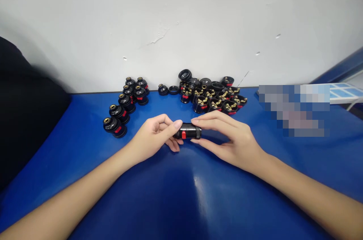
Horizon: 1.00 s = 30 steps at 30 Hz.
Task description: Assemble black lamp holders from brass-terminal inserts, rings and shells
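Observation:
A black lamp socket (190,130) with a red switch lies sideways between my two hands, just above the blue table. My left hand (155,134) is closed round its left end, thumb on top and fingers curled underneath. At the other end, the fingers and thumb of my right hand (236,138) grip the ribbed ring. To the left stand several capped lamp sockets (115,126) with brass-coloured tops. Behind my right hand is a cluster of open socket bodies (215,104) with brass contacts showing. What is inside the held socket is hidden.
A loose black cap (163,89) and a black ring (173,89) lie near the wall, left of more rings and caps (185,75). The pale wall (181,24) bounds the blue table (170,198) at the back. Dark fabric (25,111) is at the left; a blurred-out patch covers the right.

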Motion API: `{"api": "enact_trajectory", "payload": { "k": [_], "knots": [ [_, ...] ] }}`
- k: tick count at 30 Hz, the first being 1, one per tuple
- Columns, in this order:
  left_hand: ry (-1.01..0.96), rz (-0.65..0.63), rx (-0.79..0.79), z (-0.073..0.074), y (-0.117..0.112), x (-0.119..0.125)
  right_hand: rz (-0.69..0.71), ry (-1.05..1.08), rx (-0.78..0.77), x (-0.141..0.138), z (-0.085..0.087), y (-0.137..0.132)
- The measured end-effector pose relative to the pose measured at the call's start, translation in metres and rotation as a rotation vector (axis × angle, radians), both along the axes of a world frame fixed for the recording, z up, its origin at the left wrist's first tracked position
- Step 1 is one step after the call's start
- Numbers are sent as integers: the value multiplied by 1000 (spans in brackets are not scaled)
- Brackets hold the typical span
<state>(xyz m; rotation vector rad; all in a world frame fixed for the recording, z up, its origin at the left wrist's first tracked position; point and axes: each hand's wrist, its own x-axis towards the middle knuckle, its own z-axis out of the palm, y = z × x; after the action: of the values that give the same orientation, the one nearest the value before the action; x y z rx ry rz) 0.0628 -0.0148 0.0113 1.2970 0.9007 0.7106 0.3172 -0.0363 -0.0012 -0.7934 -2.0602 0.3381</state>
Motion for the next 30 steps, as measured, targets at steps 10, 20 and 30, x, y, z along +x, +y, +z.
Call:
{"api": "enact_trajectory", "payload": {
  "k": [10, 20, 30],
  "knots": [
    [67, 27, 628, -15, 0, -8, 43, 176, -346, -1, -4, 4],
    [386, 57, 747, -4, 1, -10, 53, 129, -293, 1, -2, 3],
    [451, 28, 762, -3, -1, -8, 55, 102, -264, 0, 0, 1]
  ]
}}
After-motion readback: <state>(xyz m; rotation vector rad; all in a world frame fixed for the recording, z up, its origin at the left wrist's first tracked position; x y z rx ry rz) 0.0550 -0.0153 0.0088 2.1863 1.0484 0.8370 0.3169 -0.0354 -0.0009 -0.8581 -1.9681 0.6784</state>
